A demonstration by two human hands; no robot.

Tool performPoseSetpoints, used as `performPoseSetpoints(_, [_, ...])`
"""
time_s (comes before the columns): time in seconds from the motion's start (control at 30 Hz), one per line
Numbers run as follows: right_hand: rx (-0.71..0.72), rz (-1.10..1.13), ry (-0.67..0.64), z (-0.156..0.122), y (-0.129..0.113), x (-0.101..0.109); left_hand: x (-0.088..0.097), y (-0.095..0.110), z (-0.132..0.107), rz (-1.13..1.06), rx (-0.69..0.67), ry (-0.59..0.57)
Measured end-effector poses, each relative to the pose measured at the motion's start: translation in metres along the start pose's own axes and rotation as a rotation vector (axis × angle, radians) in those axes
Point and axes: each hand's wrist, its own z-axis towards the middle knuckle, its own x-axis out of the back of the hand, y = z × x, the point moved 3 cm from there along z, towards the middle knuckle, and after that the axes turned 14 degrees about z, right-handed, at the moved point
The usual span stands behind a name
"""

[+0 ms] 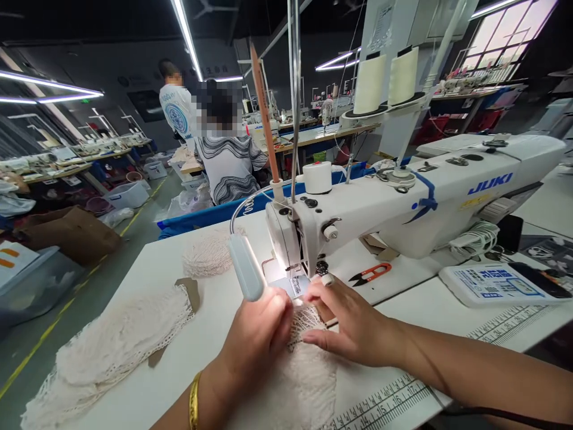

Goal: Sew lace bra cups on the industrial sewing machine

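A cream lace strip (313, 382) runs from the table's front edge up to the needle area of a white sewing machine (371, 203). My left hand (264, 322) is closed at the strip's left side, just below the presser foot (293, 275), its fingertips partly hidden. On the other side, my right hand (353, 325) has thumb and fingers apart. Its thumb rests at the lace edge and its index finger reaches close to the needle area. A lit lamp (247, 269) shines beside the needle, above my left hand.
Lace bundles (116, 340) lie at the left. Red-handled thread snips (370, 273) are under the machine arm, and a white plastic box (505, 283) sits at the right. A printed ruler (385, 400) runs along the front edge. Two people (228, 161) are beyond the table.
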Motion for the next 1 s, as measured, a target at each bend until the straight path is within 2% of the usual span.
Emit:
performPoseSetpoints(0.07, [-0.099, -0.001, 0.006, 0.002, 0.006, 0.001, 0.001, 0.009, -0.002, -0.023, -0.085, 0.060])
performPoseSetpoints(0.17, [-0.128, 0.072, -0.035, 0.005, 0.008, -0.002, 0.001, 0.015, -0.006, -0.029, -0.135, 0.117])
performPoseSetpoints(0.3, [-0.063, 0.070, 0.014, 0.008, 0.004, -0.002, -0.004, 0.011, -0.012, 0.053, -0.061, 0.106])
performPoseSetpoints(0.43, [-0.069, 0.054, 0.054, 0.008, 0.001, 0.000, -0.008, 0.009, -0.012, 0.111, 0.002, 0.086])
performPoseSetpoints(0.6, [-0.050, 0.022, 0.082, 0.007, 0.000, 0.001, -0.004, 0.012, -0.009, 0.186, -0.013, 0.184])
performPoseSetpoints(1.0, [-0.027, -0.013, 0.081, 0.007, 0.001, -0.003, 0.001, 0.012, -0.008, 0.197, -0.014, 0.224])
